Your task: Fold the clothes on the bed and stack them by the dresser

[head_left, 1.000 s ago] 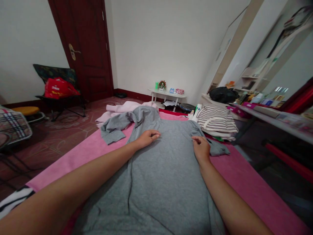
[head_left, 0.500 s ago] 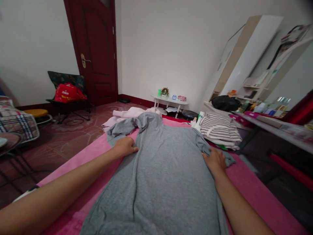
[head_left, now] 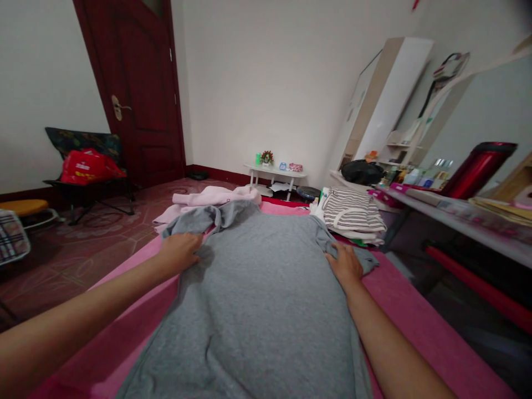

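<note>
While the grey top (head_left: 257, 293) lies spread over the pink cloth (head_left: 409, 316) in front of you, your left hand (head_left: 183, 252), with its fingers partly curled, touches the top's left edge beside the bunched left sleeve (head_left: 193, 220); whether it pinches the material cannot be told. Your right hand (head_left: 347, 264), with its fingers loosely bent and slightly spread, touches the opposite edge near the right sleeve (head_left: 368, 259); its grip likewise cannot be determined. Note the folded striped garment (head_left: 353, 210) beyond your right hand and the pale pink garment (head_left: 220, 195) beyond your left.
</note>
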The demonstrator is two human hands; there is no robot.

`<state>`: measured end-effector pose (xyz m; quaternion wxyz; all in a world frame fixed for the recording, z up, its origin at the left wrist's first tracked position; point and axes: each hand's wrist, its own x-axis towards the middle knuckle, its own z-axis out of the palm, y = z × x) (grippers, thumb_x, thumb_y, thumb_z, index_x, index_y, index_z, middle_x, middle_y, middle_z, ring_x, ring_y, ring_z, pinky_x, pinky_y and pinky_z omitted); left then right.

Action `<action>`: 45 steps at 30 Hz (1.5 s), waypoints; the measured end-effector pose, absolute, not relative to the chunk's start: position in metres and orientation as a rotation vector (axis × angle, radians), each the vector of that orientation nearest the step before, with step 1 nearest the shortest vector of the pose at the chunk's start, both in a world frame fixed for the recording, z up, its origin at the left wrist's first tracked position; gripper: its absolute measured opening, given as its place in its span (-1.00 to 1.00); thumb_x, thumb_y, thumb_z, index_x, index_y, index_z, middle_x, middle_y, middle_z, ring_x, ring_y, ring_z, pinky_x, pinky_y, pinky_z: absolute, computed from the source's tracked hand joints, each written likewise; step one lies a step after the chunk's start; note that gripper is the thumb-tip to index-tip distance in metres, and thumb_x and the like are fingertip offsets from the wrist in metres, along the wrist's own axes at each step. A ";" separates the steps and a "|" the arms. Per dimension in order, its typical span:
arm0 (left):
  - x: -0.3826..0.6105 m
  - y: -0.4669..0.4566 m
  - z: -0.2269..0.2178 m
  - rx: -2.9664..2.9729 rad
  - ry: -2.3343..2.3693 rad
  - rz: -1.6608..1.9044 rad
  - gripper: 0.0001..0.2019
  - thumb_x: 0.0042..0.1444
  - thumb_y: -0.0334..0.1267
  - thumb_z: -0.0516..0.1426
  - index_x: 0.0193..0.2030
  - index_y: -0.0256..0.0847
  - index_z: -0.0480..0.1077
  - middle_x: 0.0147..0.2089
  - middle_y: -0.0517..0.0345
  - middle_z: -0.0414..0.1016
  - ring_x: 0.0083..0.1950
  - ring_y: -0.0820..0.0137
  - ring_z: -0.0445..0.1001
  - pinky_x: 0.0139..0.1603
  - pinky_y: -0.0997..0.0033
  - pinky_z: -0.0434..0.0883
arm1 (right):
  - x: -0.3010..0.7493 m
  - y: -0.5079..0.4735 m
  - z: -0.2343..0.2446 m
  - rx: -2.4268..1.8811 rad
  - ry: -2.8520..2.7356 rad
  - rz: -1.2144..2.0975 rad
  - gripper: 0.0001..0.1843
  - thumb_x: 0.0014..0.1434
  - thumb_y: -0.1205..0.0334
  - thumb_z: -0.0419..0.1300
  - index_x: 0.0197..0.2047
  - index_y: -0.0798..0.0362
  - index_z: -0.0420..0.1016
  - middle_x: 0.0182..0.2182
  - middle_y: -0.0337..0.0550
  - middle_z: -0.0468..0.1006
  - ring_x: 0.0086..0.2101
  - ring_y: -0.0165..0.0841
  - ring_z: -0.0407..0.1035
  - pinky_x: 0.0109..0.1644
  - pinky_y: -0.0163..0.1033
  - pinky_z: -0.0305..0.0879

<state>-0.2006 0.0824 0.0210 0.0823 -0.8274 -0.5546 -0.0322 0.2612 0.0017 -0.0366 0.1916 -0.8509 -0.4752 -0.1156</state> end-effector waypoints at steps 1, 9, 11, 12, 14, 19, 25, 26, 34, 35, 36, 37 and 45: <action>-0.189 0.079 0.026 -2.462 -1.587 -0.119 -0.70 -0.04 -0.26 0.17 -0.11 -0.19 0.41 -0.12 -0.07 0.46 -0.14 0.10 0.45 -0.26 0.30 0.31 | 0.261 0.003 -0.037 -2.388 -1.349 -0.312 -0.48 0.14 0.02 0.16 0.15 -0.02 0.34 0.02 0.07 0.42 -0.12 -0.14 0.41 -0.21 -0.16 0.26; -0.058 0.100 0.023 -3.035 -1.132 -0.444 -0.52 0.13 -0.05 0.10 0.16 -0.20 0.32 0.09 -0.09 0.40 0.05 0.17 0.43 0.07 0.29 0.33 | 0.282 0.011 -0.039 -2.285 -1.172 -0.202 -0.61 0.05 0.01 0.16 -0.09 -0.02 0.53 -0.22 -0.01 0.60 -0.22 -0.10 0.46 -0.26 -0.17 0.23; -0.032 0.115 0.007 -3.045 -1.179 -0.533 -0.49 0.16 -0.05 0.07 0.21 -0.20 0.26 0.15 -0.08 0.36 0.11 0.20 0.40 0.11 0.29 0.32 | 0.295 0.009 -0.038 -2.221 -0.984 -0.200 -0.65 0.02 0.05 0.15 -0.15 -0.01 0.55 -0.30 -0.02 0.60 -0.26 -0.12 0.45 -0.28 -0.18 0.23; -0.021 0.123 0.000 -3.029 -1.219 -0.574 -0.50 0.18 -0.06 0.05 0.23 -0.21 0.23 0.16 -0.08 0.35 0.13 0.21 0.38 0.12 0.29 0.32 | 0.301 0.008 -0.037 -2.176 -0.900 -0.220 -0.65 0.01 0.08 0.14 -0.16 0.00 0.54 -0.30 -0.02 0.59 -0.26 -0.12 0.45 -0.28 -0.18 0.23; -0.007 0.140 -0.015 -2.996 -1.289 -0.634 -0.53 0.24 -0.07 -0.02 0.22 -0.24 0.23 0.15 -0.10 0.36 0.13 0.23 0.38 0.13 0.27 0.31 | 0.307 0.003 -0.031 -2.072 -0.814 -0.324 -0.64 -0.01 0.16 0.12 -0.14 0.04 0.51 -0.25 0.02 0.56 -0.23 -0.13 0.42 -0.23 -0.18 0.24; 0.006 0.167 -0.040 -2.920 -1.367 -0.736 -0.64 0.25 -0.16 -0.04 0.09 -0.24 0.37 0.13 -0.08 0.38 0.15 0.20 0.35 0.20 0.20 0.24 | 0.276 0.008 -0.002 -1.688 -1.091 -0.608 -0.65 0.05 0.30 -0.01 -0.10 0.07 0.44 -0.12 0.02 0.44 -0.17 -0.21 0.35 -0.08 -0.18 0.24; 0.007 0.171 -0.050 -2.876 -1.368 -0.759 -0.59 0.21 -0.08 0.01 0.14 -0.17 0.35 0.21 -0.03 0.32 0.21 0.17 0.28 0.26 0.16 0.18 | 0.231 0.089 0.007 -1.682 -1.557 -0.363 -0.47 0.04 0.38 0.06 0.13 0.12 0.28 0.00 0.08 0.38 -0.22 -0.24 0.39 -0.09 -0.15 0.29; 0.007 0.170 -0.050 -2.868 -1.366 -0.750 -0.58 0.21 -0.06 0.01 0.15 -0.16 0.34 0.23 -0.03 0.31 0.23 0.17 0.27 0.27 0.14 0.17 | 0.231 0.106 0.005 -1.756 -1.570 -0.361 -0.36 0.00 0.38 0.11 0.21 0.13 0.21 0.04 0.12 0.35 -0.19 -0.21 0.39 -0.08 -0.15 0.29; 0.009 0.168 -0.051 -2.885 -1.424 -0.545 -0.35 0.22 0.19 -0.11 0.32 -0.15 0.15 0.40 -0.10 0.04 0.42 0.07 -0.05 0.36 -0.04 -0.06 | 0.255 0.180 -0.019 -2.267 -1.594 -0.332 -0.57 0.13 0.37 0.10 0.09 0.25 0.36 -0.09 0.17 0.46 -0.13 -0.14 0.39 -0.08 -0.18 0.28; 0.010 0.167 -0.051 -2.880 -1.431 -0.532 -0.34 0.21 0.20 -0.13 0.33 -0.14 0.14 0.41 -0.09 0.02 0.43 0.07 -0.07 0.36 -0.04 -0.07 | 0.255 0.179 -0.023 -2.281 -1.590 -0.356 -0.56 0.16 0.42 0.03 0.13 0.24 0.33 -0.03 0.18 0.43 -0.10 -0.17 0.38 -0.05 -0.19 0.26; 0.011 0.167 -0.051 -2.874 -1.438 -0.521 -0.33 0.21 0.21 -0.15 0.34 -0.12 0.14 0.42 -0.07 0.01 0.43 0.07 -0.08 0.36 -0.04 -0.08 | 0.253 0.178 -0.027 -2.298 -1.598 -0.369 -0.51 0.17 0.47 -0.02 0.18 0.23 0.29 0.03 0.18 0.39 -0.06 -0.18 0.37 -0.01 -0.20 0.25; 0.011 0.167 -0.051 -2.871 -1.442 -0.513 -0.33 0.21 0.22 -0.16 0.34 -0.11 0.13 0.42 -0.06 0.00 0.43 0.08 -0.09 0.36 -0.03 -0.09 | 0.250 0.177 -0.031 -2.313 -1.621 -0.366 -0.47 0.17 0.51 -0.06 0.22 0.20 0.25 0.09 0.17 0.35 -0.01 -0.19 0.34 0.03 -0.21 0.23; 0.009 0.164 -0.047 -2.875 -1.456 -0.489 -0.33 0.22 0.21 -0.20 0.35 -0.11 0.11 0.43 -0.06 -0.02 0.43 0.07 -0.10 0.36 -0.05 -0.10 | 0.184 0.161 -0.026 -2.378 -1.834 -0.085 -0.37 0.15 0.39 0.02 0.31 0.06 0.18 0.35 0.18 -0.04 0.09 0.02 0.30 0.07 0.02 0.25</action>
